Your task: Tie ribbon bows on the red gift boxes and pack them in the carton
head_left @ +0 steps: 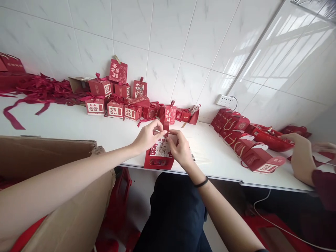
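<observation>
In front of me at the table's edge stands a red gift box (159, 161) with a white printed picture panel and a small window low on its front. A dark red ribbon (166, 126) rises in a loop at the top of the box. My left hand (151, 135) pinches the ribbon from the left, thumb and fingertips closed. My right hand (181, 147) grips the same ribbon from the right, fingers bent and closed. Both hands hide the box's upper part. Behind them a red patterned card box (170, 113) with a loop stands on the table.
Small red boxes (114, 109) are stacked along the wall, beside a heap of red ribbons (49, 89). A cardboard carton (86, 196) stands at left. Handled red boxes (252, 150) line the right, near a red tray (273, 138) and a co-worker's arm (300, 154).
</observation>
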The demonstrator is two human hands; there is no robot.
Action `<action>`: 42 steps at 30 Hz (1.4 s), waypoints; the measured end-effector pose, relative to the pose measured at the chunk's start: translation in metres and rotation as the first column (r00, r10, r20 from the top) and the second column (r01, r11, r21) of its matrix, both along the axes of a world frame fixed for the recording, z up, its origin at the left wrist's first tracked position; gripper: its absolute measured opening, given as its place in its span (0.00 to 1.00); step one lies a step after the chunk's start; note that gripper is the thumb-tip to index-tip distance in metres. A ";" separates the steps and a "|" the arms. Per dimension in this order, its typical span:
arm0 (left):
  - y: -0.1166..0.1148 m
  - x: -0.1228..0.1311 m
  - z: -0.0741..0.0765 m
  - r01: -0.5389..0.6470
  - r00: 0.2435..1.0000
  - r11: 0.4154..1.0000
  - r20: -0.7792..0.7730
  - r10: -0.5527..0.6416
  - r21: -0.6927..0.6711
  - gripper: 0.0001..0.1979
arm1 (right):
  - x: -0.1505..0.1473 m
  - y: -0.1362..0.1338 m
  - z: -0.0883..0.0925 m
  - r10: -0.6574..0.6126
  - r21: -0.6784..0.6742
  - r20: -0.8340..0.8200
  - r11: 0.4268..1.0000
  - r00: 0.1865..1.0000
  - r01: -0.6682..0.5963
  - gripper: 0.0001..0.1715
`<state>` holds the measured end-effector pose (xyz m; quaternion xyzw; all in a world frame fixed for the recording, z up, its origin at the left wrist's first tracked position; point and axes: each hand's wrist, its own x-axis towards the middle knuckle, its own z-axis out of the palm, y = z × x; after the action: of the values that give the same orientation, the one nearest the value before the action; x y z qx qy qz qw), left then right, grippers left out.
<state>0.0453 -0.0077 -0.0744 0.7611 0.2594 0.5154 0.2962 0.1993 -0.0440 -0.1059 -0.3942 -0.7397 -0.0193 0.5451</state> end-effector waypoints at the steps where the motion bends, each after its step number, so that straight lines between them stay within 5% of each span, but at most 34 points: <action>1: 0.000 0.000 0.000 0.015 1.000 1.000 -0.008 -0.014 0.028 0.06 | -0.003 0.000 -0.002 -0.030 0.025 -0.034 0.999 0.999 0.030 0.07; 6: 0.004 -0.007 -0.001 0.050 0.998 0.996 -0.049 -0.047 0.073 0.08 | -0.013 0.002 -0.007 -0.110 0.097 -0.039 0.989 0.993 0.114 0.06; 13: 0.007 -0.009 -0.012 0.099 0.994 0.977 -0.060 -0.089 0.187 0.16 | -0.023 -0.001 -0.007 -0.062 0.146 -0.086 0.987 0.994 0.074 0.07; 19: 0.000 -0.010 -0.014 0.007 0.998 0.957 -0.055 0.009 0.291 0.19 | -0.021 0.005 -0.015 -0.072 0.193 -0.060 0.978 0.996 0.082 0.05; 32: 0.003 -0.016 -0.011 0.027 0.986 0.944 -0.166 0.029 0.328 0.21 | -0.023 0.010 -0.018 0.002 0.184 -0.144 0.983 0.990 0.025 0.06; 42: 0.001 -0.013 -0.015 -0.110 0.973 0.913 -0.146 0.180 0.393 0.21 | -0.023 0.013 -0.015 0.039 0.160 -0.136 0.987 0.990 -0.017 0.08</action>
<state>0.0319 -0.0065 -0.0893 0.8259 0.2354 0.5062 0.0784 0.1766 -0.0306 -0.1205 -0.3397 -0.7017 -0.0428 0.6248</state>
